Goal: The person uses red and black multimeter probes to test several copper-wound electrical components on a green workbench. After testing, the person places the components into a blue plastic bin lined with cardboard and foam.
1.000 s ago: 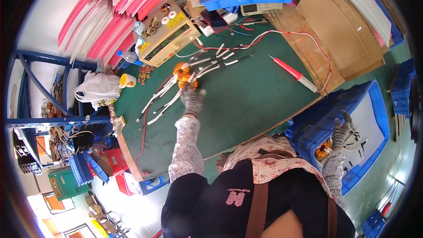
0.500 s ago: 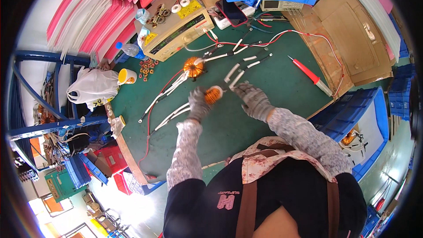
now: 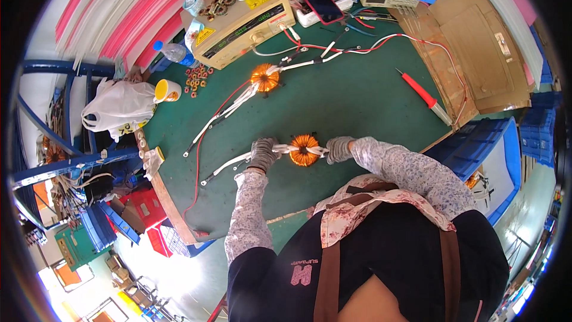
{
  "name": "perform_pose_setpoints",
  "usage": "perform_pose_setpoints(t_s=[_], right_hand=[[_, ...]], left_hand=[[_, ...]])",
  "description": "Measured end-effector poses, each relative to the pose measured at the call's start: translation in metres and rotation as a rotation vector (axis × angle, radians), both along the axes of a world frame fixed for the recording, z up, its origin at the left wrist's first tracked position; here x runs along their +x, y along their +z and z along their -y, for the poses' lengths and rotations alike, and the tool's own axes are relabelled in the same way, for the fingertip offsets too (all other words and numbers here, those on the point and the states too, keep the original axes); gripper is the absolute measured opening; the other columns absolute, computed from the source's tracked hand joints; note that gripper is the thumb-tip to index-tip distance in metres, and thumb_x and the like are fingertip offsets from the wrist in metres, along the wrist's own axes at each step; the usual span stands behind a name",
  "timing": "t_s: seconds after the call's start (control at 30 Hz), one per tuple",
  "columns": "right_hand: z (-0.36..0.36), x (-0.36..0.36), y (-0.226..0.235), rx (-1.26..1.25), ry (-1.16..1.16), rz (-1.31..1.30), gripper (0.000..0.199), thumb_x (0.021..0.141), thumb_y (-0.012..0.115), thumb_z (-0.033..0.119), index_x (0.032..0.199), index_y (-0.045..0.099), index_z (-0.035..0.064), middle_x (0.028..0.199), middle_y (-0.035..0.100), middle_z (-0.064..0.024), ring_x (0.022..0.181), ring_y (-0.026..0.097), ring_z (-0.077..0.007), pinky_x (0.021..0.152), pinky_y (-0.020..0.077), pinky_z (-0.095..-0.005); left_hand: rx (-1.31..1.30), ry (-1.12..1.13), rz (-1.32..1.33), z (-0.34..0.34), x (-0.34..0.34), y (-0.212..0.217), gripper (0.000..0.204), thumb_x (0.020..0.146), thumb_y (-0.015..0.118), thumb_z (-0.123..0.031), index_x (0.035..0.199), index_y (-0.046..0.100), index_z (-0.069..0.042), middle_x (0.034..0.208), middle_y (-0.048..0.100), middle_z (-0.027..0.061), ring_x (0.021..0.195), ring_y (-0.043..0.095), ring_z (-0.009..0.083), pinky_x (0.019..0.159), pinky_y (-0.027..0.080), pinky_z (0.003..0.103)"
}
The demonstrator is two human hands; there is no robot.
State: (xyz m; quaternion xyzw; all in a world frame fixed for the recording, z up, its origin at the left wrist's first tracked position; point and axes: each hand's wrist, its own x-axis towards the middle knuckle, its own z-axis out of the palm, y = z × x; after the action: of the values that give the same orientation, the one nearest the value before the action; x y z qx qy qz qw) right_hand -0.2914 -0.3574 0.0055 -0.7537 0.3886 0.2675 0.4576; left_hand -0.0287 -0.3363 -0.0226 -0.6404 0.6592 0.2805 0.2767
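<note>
Two orange coils sit on the green mat [image 3: 357,107]. The near coil [image 3: 304,149] lies between two gloved hands — the left hand [image 3: 263,154] is closed on its white leads [image 3: 229,166], the right hand [image 3: 338,148] closed on the leads at its other side. The far coil [image 3: 265,77] lies well apart, near the one beige meter [image 3: 241,21]. One red probe [image 3: 424,96] lies to the right — one yellow cup [image 3: 167,90] to the left.

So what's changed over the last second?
The right hand came in from the blue bin side and took the near coil; the left hand drew it toward the person. Both now grip its white leads. The far coil and red probe stayed put.
</note>
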Motion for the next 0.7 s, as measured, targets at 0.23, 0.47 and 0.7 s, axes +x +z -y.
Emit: perform_pose_setpoints(t_s=[0.23,0.47,0.7], right_hand=[[-0.016,-0.068,0.058,-0.464,-0.532,0.164,0.035,0.077,0.053,0.039,0.074,0.062,0.0054,0.06,0.054,-0.0187,0.054,0.052,-0.034,0.053,0.0433,-0.0396],[-0.01,-0.14,0.126,-0.461,-1.493,1.024,0.026,0.079,0.06,0.006,0.104,0.055,0.0021,0.097,0.059,-0.0051,0.091,0.056,-0.0121,0.073,0.0461,-0.0263],[-0.037,-0.204,0.168,-0.1,-1.365,1.774,0.088,0.074,0.069,0.025,0.137,0.011,0.0062,0.133,0.029,-0.0105,0.119,0.035,-0.0215,0.099,0.0312,-0.0339]], left_hand=[[0.051,0.286,-0.443,-0.027,-0.009,0.01,0.04,0.073,0.067,-0.041,0.092,0.064,-0.006,0.08,0.065,0.0098,0.07,0.064,0.0217,0.06,0.049,0.03],[0.115,0.812,-1.556,-0.008,-0.184,0.172,0.048,0.086,0.054,-0.037,0.118,0.035,-0.007,0.093,0.059,0.0116,0.053,0.059,0.0151,0.042,0.047,0.024],[-0.359,-0.17,-1.619,0.008,-0.348,0.232,0.065,0.08,0.059,-0.041,0.126,0.032,-0.003,0.116,0.045,0.0145,0.094,0.049,0.0241,0.079,0.038,0.033]])
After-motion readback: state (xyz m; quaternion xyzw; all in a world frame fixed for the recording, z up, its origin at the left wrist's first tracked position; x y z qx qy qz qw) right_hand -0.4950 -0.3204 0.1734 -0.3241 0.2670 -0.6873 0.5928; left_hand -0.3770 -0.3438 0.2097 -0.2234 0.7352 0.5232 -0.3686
